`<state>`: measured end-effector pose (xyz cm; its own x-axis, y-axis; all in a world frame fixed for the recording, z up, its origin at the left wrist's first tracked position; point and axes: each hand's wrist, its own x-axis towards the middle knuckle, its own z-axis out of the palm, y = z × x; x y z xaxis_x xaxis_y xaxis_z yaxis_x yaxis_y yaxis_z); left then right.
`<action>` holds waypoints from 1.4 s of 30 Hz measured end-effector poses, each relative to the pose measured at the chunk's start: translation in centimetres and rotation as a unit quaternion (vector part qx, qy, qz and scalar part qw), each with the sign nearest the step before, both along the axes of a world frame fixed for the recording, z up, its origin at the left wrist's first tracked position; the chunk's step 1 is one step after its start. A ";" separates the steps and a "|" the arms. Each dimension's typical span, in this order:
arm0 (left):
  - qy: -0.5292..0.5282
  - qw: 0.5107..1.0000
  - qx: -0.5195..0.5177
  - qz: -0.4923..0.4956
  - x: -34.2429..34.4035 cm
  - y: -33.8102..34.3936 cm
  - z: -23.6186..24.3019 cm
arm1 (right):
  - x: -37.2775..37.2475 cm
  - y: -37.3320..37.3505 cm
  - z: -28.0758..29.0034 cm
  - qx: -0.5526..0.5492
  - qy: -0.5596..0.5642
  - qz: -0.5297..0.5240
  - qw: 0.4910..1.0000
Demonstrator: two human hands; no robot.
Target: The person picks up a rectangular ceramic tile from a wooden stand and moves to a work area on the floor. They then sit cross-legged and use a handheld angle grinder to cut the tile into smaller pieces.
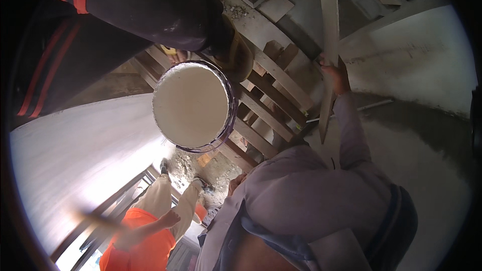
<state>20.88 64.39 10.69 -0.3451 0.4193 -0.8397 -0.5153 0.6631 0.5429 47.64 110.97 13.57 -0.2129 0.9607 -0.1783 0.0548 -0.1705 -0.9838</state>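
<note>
My right hand, at the end of a lavender sleeve, is closed around a long, pale, narrow board. The board stretches far beyond my fist and tapers toward its near end. Close to the front of my shirt, my left hand is partly hidden, and its fingers are too unclear to read. Left of centre, a round bucket holds a smooth, pale cream mix almost to its crusted rim. A thin purple handle hangs at the bucket's near side.
Wooden slats form a platform with gaps beside the bucket. A person in dark red-striped trousers and a yellowish boot stands beyond, a hand by the rim. Lower down is another person in an orange top. Walls flank both sides.
</note>
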 end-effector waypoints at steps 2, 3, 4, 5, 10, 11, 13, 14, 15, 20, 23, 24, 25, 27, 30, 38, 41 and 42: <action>-0.006 1.000 -0.001 0.013 1.0 0.4 -0.2 | 0.1 0.8 -0.7 -0.013 -0.015 0.029 0.999; -0.006 1.000 0.000 0.021 1.3 1.0 -0.3 | 0.0 1.6 -1.1 -0.017 -0.020 0.045 0.999; -0.007 1.000 0.001 0.026 1.7 1.4 -0.4 | 0.0 2.2 -1.6 -0.024 -0.031 0.058 0.998; -0.008 0.999 0.001 0.031 2.2 1.6 -0.5 | 0.1 2.7 -2.2 -0.032 -0.043 0.071 0.996; -0.006 0.998 0.017 0.066 3.8 2.7 -1.5 | -1.9 4.4 -1.5 -0.041 -0.030 0.097 0.994; -0.008 0.997 0.023 0.073 4.1 3.0 -1.6 | -1.8 4.6 -1.0 -0.038 -0.031 0.104 0.993; -0.007 0.995 0.042 0.092 4.7 3.5 -2.3 | -2.0 5.4 -0.7 -0.003 -0.061 0.123 0.991; -0.009 0.994 0.048 0.097 4.9 3.8 -2.8 | -1.7 5.8 -0.8 0.001 -0.056 0.128 0.990; -0.010 0.993 0.056 0.100 5.3 4.0 -3.2 | -1.1 6.0 -1.1 0.003 -0.052 0.133 0.990; -0.025 0.986 0.093 0.134 6.9 4.6 -6.3 | -1.0 6.5 -0.7 -0.021 -0.056 0.145 0.988; -0.029 0.986 0.088 0.139 7.9 3.5 -7.6 | -2.1 7.5 -0.1 -0.014 -0.066 0.168 0.984; -0.034 0.990 0.075 0.118 8.2 3.2 -8.1 | -1.0 8.8 -1.1 -0.018 -0.058 0.177 0.982; -0.031 0.994 0.058 0.091 8.1 2.6 -7.7 | -0.4 8.8 -1.6 -0.033 -0.049 0.188 0.980; 0.057 0.992 0.104 -0.050 7.5 3.0 -4.8 | 0.5 9.8 -2.5 -0.050 -0.061 0.195 0.977; 0.045 0.993 0.107 0.026 8.5 3.2 -3.6 | -1.4 11.0 -1.9 -0.030 -0.071 0.196 0.978; 0.035 0.944 -0.028 0.327 11.6 4.3 -1.7 | -2.9 14.0 -4.2 -0.028 -0.069 0.265 0.961; 0.069 0.949 -0.049 0.302 11.3 4.2 -2.1 | -3.4 14.6 -4.0 -0.030 -0.062 0.270 0.960; 0.079 0.950 -0.047 0.298 11.2 3.6 -2.9 | -3.6 14.5 -3.4 -0.056 -0.044 0.258 0.964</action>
